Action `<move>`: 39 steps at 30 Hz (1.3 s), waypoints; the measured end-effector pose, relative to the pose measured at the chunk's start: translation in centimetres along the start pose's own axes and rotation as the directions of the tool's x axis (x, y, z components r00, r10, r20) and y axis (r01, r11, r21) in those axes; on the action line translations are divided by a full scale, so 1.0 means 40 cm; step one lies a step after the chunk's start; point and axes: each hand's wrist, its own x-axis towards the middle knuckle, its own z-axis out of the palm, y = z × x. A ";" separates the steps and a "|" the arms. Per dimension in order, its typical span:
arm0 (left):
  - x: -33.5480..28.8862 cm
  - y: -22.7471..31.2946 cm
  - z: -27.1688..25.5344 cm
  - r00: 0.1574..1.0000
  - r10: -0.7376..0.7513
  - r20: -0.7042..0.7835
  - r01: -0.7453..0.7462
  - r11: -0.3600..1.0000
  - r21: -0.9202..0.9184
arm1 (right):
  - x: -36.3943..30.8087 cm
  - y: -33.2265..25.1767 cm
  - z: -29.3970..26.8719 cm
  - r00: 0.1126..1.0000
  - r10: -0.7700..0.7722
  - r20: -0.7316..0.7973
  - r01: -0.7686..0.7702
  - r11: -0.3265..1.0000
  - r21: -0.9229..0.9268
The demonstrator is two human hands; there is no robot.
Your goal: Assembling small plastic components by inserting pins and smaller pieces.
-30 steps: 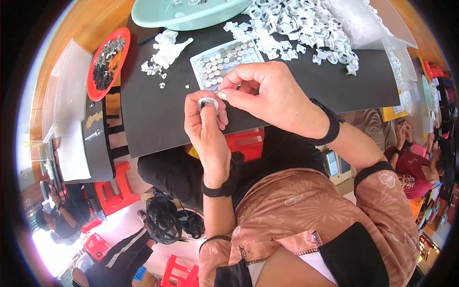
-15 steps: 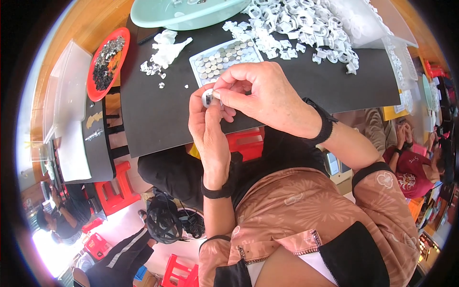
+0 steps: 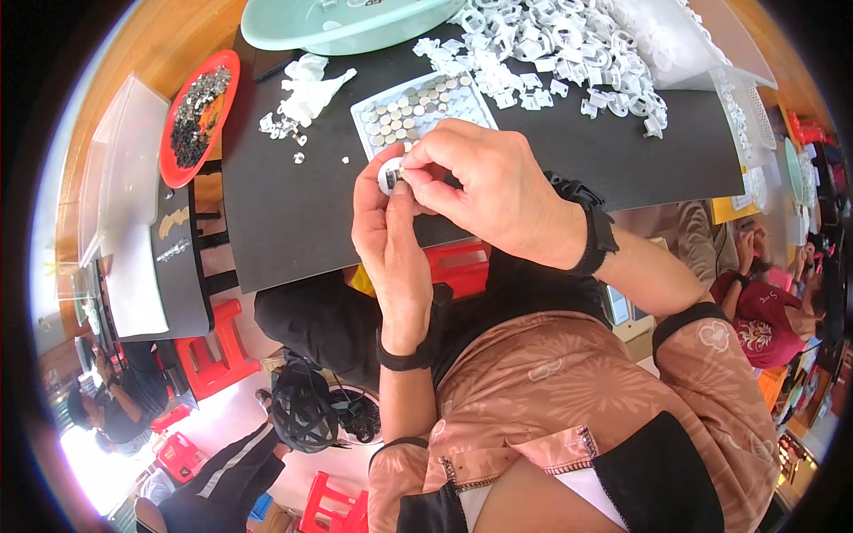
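Here, the left hand pinches a white disc; the right hand, thumb and forefinger nearly together, meets its right edge, any hold unclear. A tray lies just beyond both hands.

Pale lettering ran across a maroon shirt worn by a person at the far right, with a light, curling emblem close beside it. The lettering was short and sat tilted in the view; it was the only writing that stood out. Any marks on the metal discs in the tray were too small to read, and the same went for the white part held over the table and the pale box below the table's near edge.
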 end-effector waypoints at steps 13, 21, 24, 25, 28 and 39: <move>-0.008 -0.029 0.001 0.999 0.033 -0.038 -0.028 0.992 0.121 | -0.004 0.017 0.006 0.977 -0.212 -0.008 0.206 0.960 -0.187; -0.002 -0.034 -0.003 0.996 0.069 -0.058 -0.066 0.996 0.052 | -0.009 0.011 0.005 0.996 -0.090 -0.014 0.089 0.994 -0.056; -0.003 -0.018 0.005 0.996 0.059 -0.060 -0.059 0.998 -0.002 | -0.004 0.015 0.001 1.000 -0.017 0.002 0.017 0.999 0.045; -0.004 -0.014 0.006 0.997 0.050 -0.052 -0.051 0.998 -0.028 | -0.002 0.015 -0.001 1.000 0.002 0.019 -0.004 0.997 0.075; -0.002 -0.017 0.004 0.997 0.034 -0.069 -0.035 0.999 -0.015 | -0.003 0.006 -0.008 0.997 0.067 0.049 -0.073 0.989 0.129; -0.001 -0.016 0.001 0.998 0.016 -0.055 -0.012 0.997 0.074 | -0.008 0.010 -0.001 0.999 -0.023 0.028 0.021 0.998 0.053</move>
